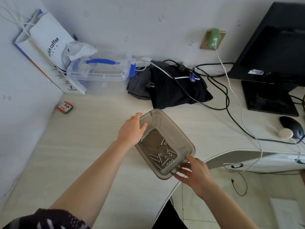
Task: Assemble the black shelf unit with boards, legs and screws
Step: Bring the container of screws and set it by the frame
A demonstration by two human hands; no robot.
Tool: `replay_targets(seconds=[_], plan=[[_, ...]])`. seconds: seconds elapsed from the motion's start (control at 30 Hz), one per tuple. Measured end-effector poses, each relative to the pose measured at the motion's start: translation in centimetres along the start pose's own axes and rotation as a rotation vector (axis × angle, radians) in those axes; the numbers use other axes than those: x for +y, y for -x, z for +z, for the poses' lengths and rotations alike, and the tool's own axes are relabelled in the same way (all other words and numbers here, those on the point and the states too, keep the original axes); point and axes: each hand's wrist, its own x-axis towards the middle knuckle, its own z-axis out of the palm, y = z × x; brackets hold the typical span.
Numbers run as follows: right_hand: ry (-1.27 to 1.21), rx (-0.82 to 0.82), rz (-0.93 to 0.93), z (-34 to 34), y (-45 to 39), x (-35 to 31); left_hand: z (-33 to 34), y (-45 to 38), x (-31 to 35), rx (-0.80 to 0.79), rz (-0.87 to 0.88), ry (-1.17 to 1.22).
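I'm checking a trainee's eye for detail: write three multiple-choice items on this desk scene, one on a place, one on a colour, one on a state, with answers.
1. Where do the screws lie?
A. Inside the grey tray
B. Loose on the desk
C. In the clear box

2. What colour is the handle of the clear box by the wall?
A. Red
B. Blue
C. Green

3. How is the grey tray being held?
A. By one hand only
B. By nobody
C. By both hands, at opposite ends

Answers:
1. A, the screws rest on the tray's floor, toward its near end.
2. B, a blue handle runs along the clear box's lid.
3. C, the left hand has its grip on the far rim and the right hand on the near rim.
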Motion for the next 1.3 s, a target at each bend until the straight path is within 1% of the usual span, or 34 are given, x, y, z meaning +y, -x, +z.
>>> replay_targets(seconds=[0.1, 0.17, 0.23, 0.3, 0.37, 0.47, 0.53, 0.63, 0.8, 0.87, 1.1, 1.2, 1.3], plan=[[0.008, 0.001, -0.007, -0.2, -0.5, -0.3, 0.3, 0.0, -0.3, 0.03, -0.06, 0.055], [-0.006, 0.003, -0.013, -0.4, -0.8, -0.5, 0.3, 0.0, -0.6, 0.014, -0.116, 0.092], [-0.042, -0.007, -0.014, -0.5, -0.9, -0.7, 0.3, 0.1, -1.0, 0.003, -0.174, 0.138], [-0.096, -0.023, -0.011, -0.8, -1.1, -1.0, 0.3, 0.1, -1.5, 0.025, -0.207, 0.197], [-0.123, -0.043, -0.027, -1.2, -1.2, -1.2, 0.2, 0.0, -1.7, 0.041, -0.236, 0.29], [-0.127, -0.071, -0.065, -1.8, -1.3, -1.4, 0.1, -0.2, -1.3, 0.069, -0.317, 0.51], [-0.12, -0.08, -0.085, -2.3, -1.3, -1.5, 0.0, 0.0, -0.9, 0.075, -0.349, 0.556], [-0.076, -0.051, -0.128, -3.1, -1.2, -2.0, 0.2, 0.9, -0.2, 0.073, -0.36, 0.583], [0.013, 0.023, -0.216, -4.4, -0.8, -2.8, 0.7, 3.8, 1.6, 0.151, -0.368, 0.662], [0.042, 0.054, -0.255, -5.0, -0.4, -3.2, 0.9, 5.4, 2.2, 0.154, -0.353, 0.693], [0.114, 0.14, -0.423, -8.3, 2.0, -2.7, 2.5, 11.8, 3.4, 0.071, -0.381, 0.87], [0.134, 0.161, -0.495, -9.9, 3.3, -1.0, 3.4, 14.3, 3.6, 0.05, -0.395, 0.912], [0.143, 0.223, -0.537, -11.2, 4.7, 1.5, 4.2, 16.6, 3.4, 0.034, -0.387, 0.935]])
